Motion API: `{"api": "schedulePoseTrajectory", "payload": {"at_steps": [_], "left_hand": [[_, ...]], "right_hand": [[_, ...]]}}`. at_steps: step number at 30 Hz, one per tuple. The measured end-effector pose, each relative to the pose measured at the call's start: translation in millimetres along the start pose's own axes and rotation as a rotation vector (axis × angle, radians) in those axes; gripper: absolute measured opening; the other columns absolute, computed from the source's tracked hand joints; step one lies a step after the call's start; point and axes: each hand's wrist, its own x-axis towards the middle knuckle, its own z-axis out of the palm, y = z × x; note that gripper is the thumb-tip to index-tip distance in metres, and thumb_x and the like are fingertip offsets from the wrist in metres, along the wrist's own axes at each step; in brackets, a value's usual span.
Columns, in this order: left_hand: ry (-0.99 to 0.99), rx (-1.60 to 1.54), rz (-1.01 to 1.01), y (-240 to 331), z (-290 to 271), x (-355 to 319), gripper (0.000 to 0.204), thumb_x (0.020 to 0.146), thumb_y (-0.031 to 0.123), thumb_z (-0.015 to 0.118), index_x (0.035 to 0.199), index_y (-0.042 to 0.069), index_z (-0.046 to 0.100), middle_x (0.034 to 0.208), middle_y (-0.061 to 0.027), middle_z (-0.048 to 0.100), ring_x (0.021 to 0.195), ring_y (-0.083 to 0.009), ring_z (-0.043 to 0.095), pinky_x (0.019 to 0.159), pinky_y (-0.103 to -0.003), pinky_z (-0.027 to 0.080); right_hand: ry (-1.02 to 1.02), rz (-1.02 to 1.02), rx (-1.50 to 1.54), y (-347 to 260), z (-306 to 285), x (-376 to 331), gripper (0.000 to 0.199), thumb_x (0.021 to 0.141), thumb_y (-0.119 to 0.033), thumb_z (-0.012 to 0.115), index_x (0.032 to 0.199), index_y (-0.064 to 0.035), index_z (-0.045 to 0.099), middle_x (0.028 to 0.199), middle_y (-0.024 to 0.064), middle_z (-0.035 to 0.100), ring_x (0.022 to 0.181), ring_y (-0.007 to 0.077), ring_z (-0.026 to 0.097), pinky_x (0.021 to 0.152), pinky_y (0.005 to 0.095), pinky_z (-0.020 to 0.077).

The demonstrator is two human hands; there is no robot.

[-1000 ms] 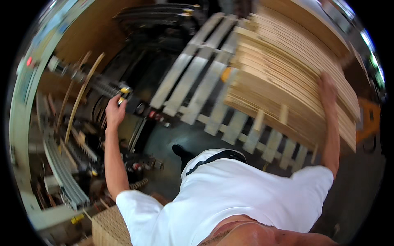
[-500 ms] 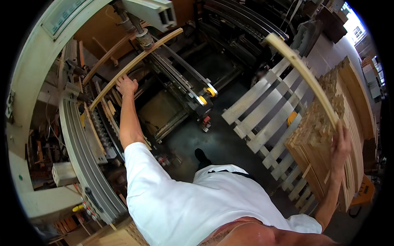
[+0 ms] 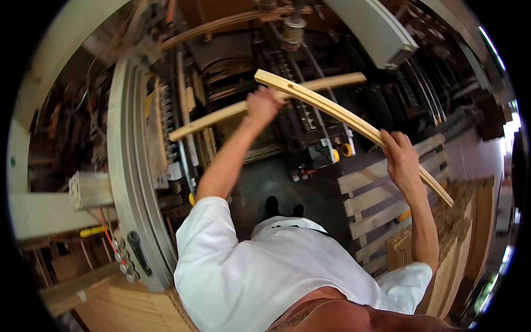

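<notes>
My left hand (image 3: pixel 263 105) is closed round the middle of a long pale wooden strip (image 3: pixel 213 118), held over the machine bed. With my right hand (image 3: pixel 400 157) I grip a second wooden strip (image 3: pixel 340 114), which has a groove along it and a dark hole near its far end. This second strip slants from far left to near right and crosses over the first one close to my left fingers, which are partly hidden. Above both strips is the machine's round metal clamp head (image 3: pixel 293 32), standing apart from them.
A stack of wooden pieces (image 3: pixel 462 243) stands at my right beside a slatted pallet (image 3: pixel 370 202). The machine's grey rail (image 3: pixel 130 166) runs along my left. Ahead, a pale beam (image 3: pixel 376 27) juts out, and yellow-wheeled rails (image 3: pixel 347 149) end near my feet. Another curved wooden strip (image 3: pixel 221 23) lies farther back.
My left hand has moved the first strip out from under the clamp head and to the right. My right hand has brought the second strip from over the stack across to the left.
</notes>
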Motion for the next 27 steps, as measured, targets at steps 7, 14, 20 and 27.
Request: {"api": "schedulePoseTrajectory", "payload": {"at_steps": [7,14,20,27], "left_hand": [[-0.325,-0.384,-0.032,108.9,-62.4,-158.0,0.035,0.079,0.033,0.075,0.095,0.005,0.061,0.088,-0.0174,0.065,0.084,-0.0370,0.065,0.071,-0.049,0.051],[-0.389,-0.430,-0.185,152.2,-104.6,-223.2,0.030,0.084,0.031,0.069,0.094,0.003,0.062,0.087,-0.0179,0.064,0.085,-0.0389,0.063,0.073,-0.050,0.049],[-0.358,-0.400,-0.416,174.8,-135.0,-241.3,0.031,0.084,0.031,0.070,0.096,0.003,0.063,0.086,-0.0170,0.064,0.082,-0.0384,0.062,0.071,-0.049,0.049],[-0.294,-0.381,-0.595,191.7,-146.3,-257.3,0.031,0.084,0.031,0.070,0.094,0.004,0.062,0.083,-0.0159,0.063,0.082,-0.0369,0.062,0.070,-0.048,0.048]], "right_hand": [[-0.099,-0.323,0.162,-26.8,151.5,166.8,0.039,0.082,-0.002,0.059,0.120,-0.0085,0.058,0.098,0.0143,0.056,0.097,0.0353,0.057,0.080,0.0452,0.0494],[-0.087,-0.494,0.137,-77.7,273.0,291.8,0.033,0.075,-0.006,0.064,0.108,-0.0109,0.063,0.101,0.0149,0.062,0.096,0.0359,0.061,0.080,0.0471,0.0504],[0.118,-0.436,0.003,-76.1,323.3,357.6,0.023,0.086,-0.019,0.056,0.106,-0.0149,0.066,0.097,0.0108,0.067,0.096,0.0306,0.064,0.081,0.0442,0.0474],[0.168,-0.488,-0.004,-64.5,335.9,381.7,0.019,0.087,-0.018,0.055,0.102,-0.0140,0.067,0.098,0.0116,0.067,0.095,0.0317,0.064,0.086,0.0481,0.0444]]}}
